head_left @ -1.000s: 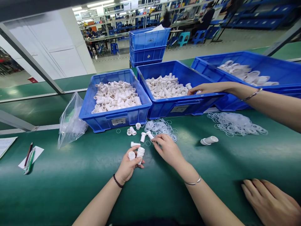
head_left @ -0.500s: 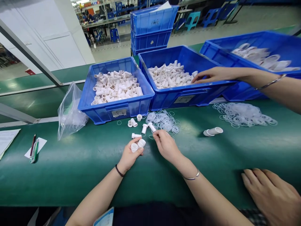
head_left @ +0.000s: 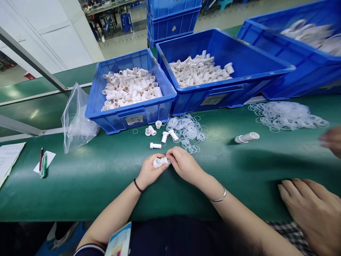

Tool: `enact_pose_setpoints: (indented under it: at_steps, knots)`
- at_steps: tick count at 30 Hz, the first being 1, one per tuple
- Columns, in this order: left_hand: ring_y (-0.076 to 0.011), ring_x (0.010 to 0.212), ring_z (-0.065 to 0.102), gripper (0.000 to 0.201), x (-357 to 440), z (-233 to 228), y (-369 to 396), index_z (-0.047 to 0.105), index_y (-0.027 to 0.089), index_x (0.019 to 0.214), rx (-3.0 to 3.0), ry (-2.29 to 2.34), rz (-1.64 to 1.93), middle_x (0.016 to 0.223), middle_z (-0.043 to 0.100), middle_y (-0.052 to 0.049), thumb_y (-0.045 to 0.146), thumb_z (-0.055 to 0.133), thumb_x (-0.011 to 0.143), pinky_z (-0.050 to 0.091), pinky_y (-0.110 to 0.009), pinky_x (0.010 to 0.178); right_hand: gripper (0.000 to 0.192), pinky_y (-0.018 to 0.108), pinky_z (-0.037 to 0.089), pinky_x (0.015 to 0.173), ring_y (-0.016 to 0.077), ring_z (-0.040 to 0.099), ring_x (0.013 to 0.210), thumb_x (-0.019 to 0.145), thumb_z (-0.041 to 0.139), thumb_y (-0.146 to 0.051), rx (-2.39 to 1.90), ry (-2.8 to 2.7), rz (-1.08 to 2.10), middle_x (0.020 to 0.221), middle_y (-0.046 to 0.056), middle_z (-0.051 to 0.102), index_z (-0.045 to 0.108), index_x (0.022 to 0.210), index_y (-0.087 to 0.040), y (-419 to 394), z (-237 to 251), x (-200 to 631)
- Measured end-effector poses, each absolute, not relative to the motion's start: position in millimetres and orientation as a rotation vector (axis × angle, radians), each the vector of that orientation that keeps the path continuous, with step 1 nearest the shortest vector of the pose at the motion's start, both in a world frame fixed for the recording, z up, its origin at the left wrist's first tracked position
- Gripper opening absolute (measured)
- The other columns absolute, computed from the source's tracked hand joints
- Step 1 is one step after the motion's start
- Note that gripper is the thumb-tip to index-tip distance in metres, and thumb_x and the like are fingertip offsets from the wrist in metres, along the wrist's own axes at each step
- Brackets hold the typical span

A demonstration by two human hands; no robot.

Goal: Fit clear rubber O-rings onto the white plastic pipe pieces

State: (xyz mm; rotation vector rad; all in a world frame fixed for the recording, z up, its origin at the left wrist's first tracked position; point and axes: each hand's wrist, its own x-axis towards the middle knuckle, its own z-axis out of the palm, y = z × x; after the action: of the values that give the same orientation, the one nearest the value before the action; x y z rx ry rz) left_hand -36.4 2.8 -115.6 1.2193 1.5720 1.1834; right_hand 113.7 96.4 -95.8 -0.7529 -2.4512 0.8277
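Note:
Two short white plastic pipe fittings (head_left: 157,163) are side by side in my left hand (head_left: 150,172), thumb and fingers closed around them. My right hand (head_left: 183,164) meets it, fingertips pinched at the end of the right-hand fitting; whatever is between them is too small and hidden to make out. Just beyond my hands lie several loose white fittings (head_left: 155,145) on the green table (head_left: 106,192). A heap of thin clear rings (head_left: 190,128) spreads behind my right hand.
Blue bins (head_left: 130,119) of white fittings stand along the back. On the right are a longer white tube (head_left: 247,137), another ring pile (head_left: 286,115) and a co-worker's hands (head_left: 311,209). A clear plastic bag (head_left: 78,124) and pens (head_left: 43,164) lie left.
My right hand has come from beside the ring heap to the fittings in my left hand. A co-worker's hand has left the middle bin and is now at the right edge.

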Motion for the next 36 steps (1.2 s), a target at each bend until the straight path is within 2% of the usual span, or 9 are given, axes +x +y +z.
enact_pose_setpoints:
  at_steps: [7, 11, 16, 21, 25, 28, 33, 36]
  knots:
    - [-0.0190, 0.086, 0.061, 0.015, -39, -110, 3, 0.062, 0.021, 0.096, 1.555, 1.606, 1.115, 0.093, 0.066, -0.005, 0.022, 0.063, 0.081, 0.046, -0.030, 0.078, 0.013, 0.035, 0.043, 0.071, 0.0214, 0.053, 0.079, 0.093, 0.039, -0.015, -0.697, -2.516, 0.776, 0.083, 0.005, 0.058, 0.048, 0.086, -0.021, 96, -94, 114]
    - [-0.0205, 0.094, 0.060, 0.018, -41, -111, 1, 0.061, 0.020, 0.099, 1.683, 1.503, 1.214, 0.098, 0.065, -0.007, 0.020, 0.063, 0.081, 0.045, -0.034, 0.084, 0.013, 0.033, 0.043, 0.071, 0.0195, 0.054, 0.079, 0.094, 0.039, -0.019, -0.756, -2.438, 0.983, 0.083, 0.004, 0.058, 0.047, 0.085, -0.021, 101, -99, 116]
    - [-0.0185, 0.093, 0.059, 0.022, -30, -117, -2, 0.061, 0.020, 0.104, 1.303, 1.406, 1.512, 0.100, 0.063, -0.006, 0.026, 0.065, 0.083, 0.046, -0.033, 0.085, 0.014, 0.028, 0.046, 0.067, 0.0144, 0.054, 0.071, 0.096, 0.039, -0.030, -0.771, -2.174, 1.438, 0.081, 0.001, 0.058, 0.049, 0.090, -0.022, 100, -100, 112]
    - [-0.0121, 0.072, 0.059, 0.029, -18, -122, 1, 0.058, 0.020, 0.101, 0.616, 1.196, 1.588, 0.086, 0.063, -0.001, 0.035, 0.070, 0.080, 0.049, -0.028, 0.069, 0.019, 0.029, 0.050, 0.067, 0.0145, 0.058, 0.070, 0.097, 0.038, -0.035, -0.750, -1.945, 1.630, 0.079, 0.001, 0.060, 0.051, 0.097, -0.021, 90, -99, 106]
    - [-0.0139, 0.073, 0.063, 0.039, -18, -115, 5, 0.053, 0.020, 0.099, 0.353, 1.094, 1.534, 0.084, 0.065, 0.000, 0.038, 0.076, 0.073, 0.053, -0.031, 0.071, 0.020, 0.032, 0.051, 0.072, 0.0164, 0.061, 0.078, 0.096, 0.043, -0.035, -0.787, -2.033, 1.497, 0.088, 0.004, 0.062, 0.055, 0.103, -0.020, 90, -103, 106]
    - [-0.0174, 0.075, 0.066, 0.041, -19, -111, 5, 0.050, 0.019, 0.099, 0.310, 1.044, 1.495, 0.083, 0.066, -0.001, 0.040, 0.075, 0.075, 0.055, -0.037, 0.074, 0.021, 0.034, 0.050, 0.078, 0.0177, 0.060, 0.085, 0.096, 0.043, -0.034, -0.796, -2.120, 1.347, 0.094, 0.005, 0.062, 0.058, 0.102, -0.021, 94, -103, 108]
    - [-0.0190, 0.070, 0.069, 0.037, -21, -112, 5, 0.046, 0.020, 0.100, 0.275, 1.008, 1.449, 0.080, 0.068, -0.002, 0.038, 0.071, 0.079, 0.056, -0.040, 0.073, 0.020, 0.033, 0.050, 0.078, 0.0173, 0.060, 0.085, 0.096, 0.043, -0.032, -0.787, -2.155, 1.295, 0.093, 0.005, 0.060, 0.059, 0.101, -0.021, 96, -104, 109]
    - [-0.0190, 0.069, 0.069, 0.041, -23, -113, 5, 0.045, 0.022, 0.110, 0.276, 0.985, 1.431, 0.083, 0.068, -0.002, 0.038, 0.069, 0.080, 0.056, -0.040, 0.072, 0.018, 0.033, 0.051, 0.076, 0.0172, 0.060, 0.083, 0.095, 0.046, -0.032, -0.790, -2.128, 1.242, 0.092, 0.004, 0.060, 0.056, 0.106, -0.021, 95, -106, 109]
